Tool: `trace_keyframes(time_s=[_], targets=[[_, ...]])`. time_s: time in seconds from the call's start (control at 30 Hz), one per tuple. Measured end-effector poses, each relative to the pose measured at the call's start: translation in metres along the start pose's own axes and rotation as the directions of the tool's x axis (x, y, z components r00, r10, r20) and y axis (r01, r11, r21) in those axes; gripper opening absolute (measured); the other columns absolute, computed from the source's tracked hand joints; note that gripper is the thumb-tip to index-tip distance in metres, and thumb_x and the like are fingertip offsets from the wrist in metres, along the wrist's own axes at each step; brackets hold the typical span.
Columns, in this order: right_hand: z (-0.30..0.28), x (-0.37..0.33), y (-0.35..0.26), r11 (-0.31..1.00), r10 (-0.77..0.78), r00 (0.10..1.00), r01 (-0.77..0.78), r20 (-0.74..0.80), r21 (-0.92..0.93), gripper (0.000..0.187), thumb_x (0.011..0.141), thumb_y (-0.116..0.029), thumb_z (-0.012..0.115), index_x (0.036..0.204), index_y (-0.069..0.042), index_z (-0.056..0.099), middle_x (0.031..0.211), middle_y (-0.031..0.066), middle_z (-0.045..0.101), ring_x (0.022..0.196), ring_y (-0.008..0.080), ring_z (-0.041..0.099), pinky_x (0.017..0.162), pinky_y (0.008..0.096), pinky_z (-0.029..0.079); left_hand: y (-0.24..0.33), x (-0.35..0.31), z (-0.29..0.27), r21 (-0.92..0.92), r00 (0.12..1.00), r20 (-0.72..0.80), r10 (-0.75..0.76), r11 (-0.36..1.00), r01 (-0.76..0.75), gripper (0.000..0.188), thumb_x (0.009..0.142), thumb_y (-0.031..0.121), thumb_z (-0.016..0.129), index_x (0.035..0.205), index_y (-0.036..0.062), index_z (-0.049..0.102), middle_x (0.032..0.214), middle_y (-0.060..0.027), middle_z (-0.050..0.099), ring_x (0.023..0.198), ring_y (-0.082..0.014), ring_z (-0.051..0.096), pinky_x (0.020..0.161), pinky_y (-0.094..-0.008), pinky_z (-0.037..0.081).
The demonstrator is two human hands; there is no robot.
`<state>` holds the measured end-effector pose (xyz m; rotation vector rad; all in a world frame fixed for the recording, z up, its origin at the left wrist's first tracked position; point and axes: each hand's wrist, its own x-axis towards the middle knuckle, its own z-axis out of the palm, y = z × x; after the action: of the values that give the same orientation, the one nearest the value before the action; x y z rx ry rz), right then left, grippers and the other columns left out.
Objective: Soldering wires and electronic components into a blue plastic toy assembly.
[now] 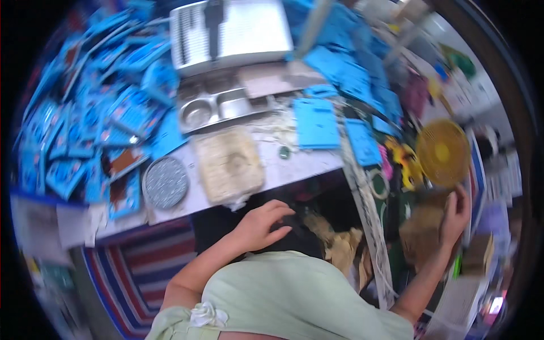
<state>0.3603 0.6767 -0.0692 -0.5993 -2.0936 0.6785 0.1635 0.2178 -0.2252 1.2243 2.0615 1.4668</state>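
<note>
At far left, we find a dense pile of blue packages reaching the front edge of the white table, with a striped sheet below that edge. Next, we locate a grey speckled disc just inside the edge, then a beige block whose near end meets the edge. Behind the block, a metal compartment tray limits the room toward the back. Our left hand is released, fingers loosely curved and holding nothing, in the dark gap between the table's front edge and our lap. To the right of the block, white tabletop shows as far as the stacked blue cards. Crumpled brown paper takes up the right part of the gap, bounded by a long pale rail. Beyond the rail, we see the yellow basket at far right. Our right hand is raised at its lower rim; we cannot tell whether the fingers grip it. A brown carton stands just left of that hand, narrowing the room there.
</note>
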Motion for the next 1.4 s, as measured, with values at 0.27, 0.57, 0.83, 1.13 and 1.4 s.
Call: trace_keyframes(time_s=[0.27,0.57,0.83,1.13,1.4], targets=[[0.324,-0.012,-0.154,0.885,-0.460,0.624,0.265,0.632,0.382,0.014,0.088,-0.004,0.071,0.100,-0.001,0.075,0.084,0.0104,0.073,0.069,0.0142,0.067,0.061,0.0269,0.050,-0.009,-0.045,-0.049,0.197,0.832,-0.554,-0.009,0.970,0.141,0.035,0.086,0.004,0.073,0.120,0.0032,0.067,0.115,-0.0134,0.066,0.092,-0.0255,0.070,0.074,-0.0313,0.057],[0.455,-0.028,-0.268,0.599,-0.547,0.627,-0.169,0.555,0.782,0.014,0.088,-0.001,0.073,0.101,0.000,0.076,0.080,0.0029,0.072,0.068,0.0055,0.063,0.060,0.0224,0.049,-0.038,-0.030,-0.224,0.206,0.386,-0.922,0.012,0.861,0.465,0.030,0.090,0.017,0.075,0.114,-0.0011,0.069,0.100,-0.0120,0.070,0.078,-0.0178,0.063,0.067,-0.0343,0.051],[0.433,-0.087,-0.232,0.694,-0.584,0.412,-0.195,0.700,0.693,0.012,0.089,-0.004,0.072,0.100,-0.001,0.076,0.075,0.0011,0.071,0.063,0.0057,0.061,0.058,0.0225,0.048,-0.108,0.056,-0.391,-0.243,0.397,-0.762,-0.511,0.794,0.557,0.033,0.091,0.037,0.074,0.095,0.0042,0.071,0.073,-0.0025,0.066,0.054,-0.0104,0.057,0.050,-0.0252,0.044],[0.438,-0.093,-0.223,0.198,-0.487,0.095,-0.956,0.868,0.216,0.063,0.108,-0.040,0.052,0.157,-0.005,0.034,0.138,0.0189,0.058,0.116,0.0206,0.061,0.094,0.0372,0.054,0.014,0.008,-0.241,0.564,0.649,-0.746,0.151,0.661,0.494,0.019,0.087,0.014,0.074,0.085,0.0019,0.059,0.077,-0.0057,0.055,0.063,-0.0194,0.055,0.054,-0.0342,0.043],[0.410,-0.121,-0.202,0.521,-0.381,-0.047,-0.836,0.923,0.172,0.045,0.109,-0.034,0.046,0.140,-0.001,0.053,0.129,0.0076,0.063,0.114,0.0162,0.059,0.101,0.0351,0.048,0.062,-0.024,-0.094,0.422,0.854,-0.462,-0.242,0.787,0.451,0.035,0.082,0.017,0.081,0.108,0.0032,0.061,0.103,-0.0130,0.061,0.080,-0.0335,0.065,0.064,-0.0419,0.055]])
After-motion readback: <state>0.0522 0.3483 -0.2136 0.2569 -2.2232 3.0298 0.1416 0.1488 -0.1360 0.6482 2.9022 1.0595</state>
